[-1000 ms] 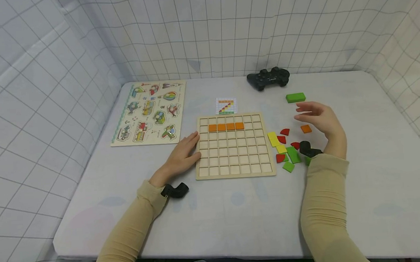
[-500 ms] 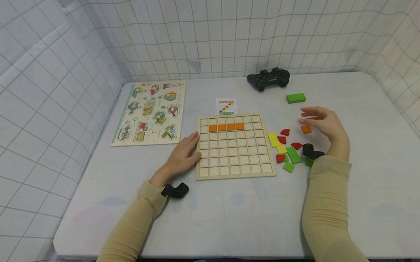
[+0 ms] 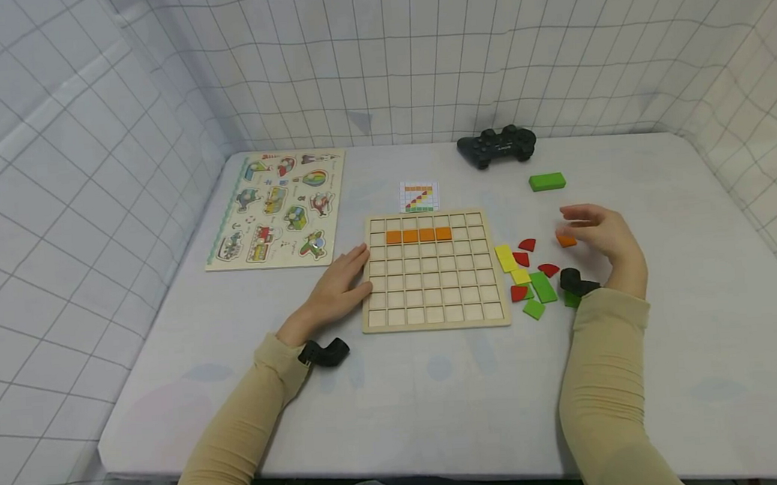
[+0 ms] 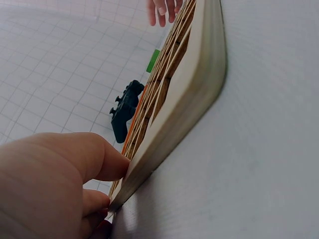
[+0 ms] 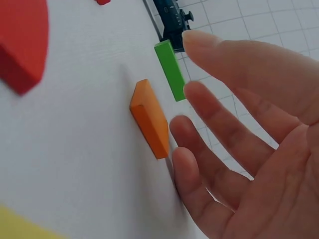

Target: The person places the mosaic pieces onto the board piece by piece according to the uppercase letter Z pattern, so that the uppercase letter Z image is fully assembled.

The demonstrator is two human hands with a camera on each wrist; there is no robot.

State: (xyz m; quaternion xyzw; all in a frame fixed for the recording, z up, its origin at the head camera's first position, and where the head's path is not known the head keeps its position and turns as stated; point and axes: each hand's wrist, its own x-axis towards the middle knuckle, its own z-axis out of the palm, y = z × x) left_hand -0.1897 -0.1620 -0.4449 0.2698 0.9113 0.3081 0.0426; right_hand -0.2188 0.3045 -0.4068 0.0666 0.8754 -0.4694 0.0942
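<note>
The left arm (image 3: 239, 433), in a beige sleeve (image 3: 223, 464), is slanting forward and inward. The left hand (image 3: 335, 285) is lying with its back upward; its fingers (image 3: 352, 260) are pointing forward and to the right, and its thumb is standing apart. The right arm (image 3: 601, 378), in the same beige, is extending forward. The right hand (image 3: 604, 235) is pointing to the left, its fingers (image 5: 217, 109) curving softly, its thumb (image 5: 239, 59) lying separate from them.
</note>
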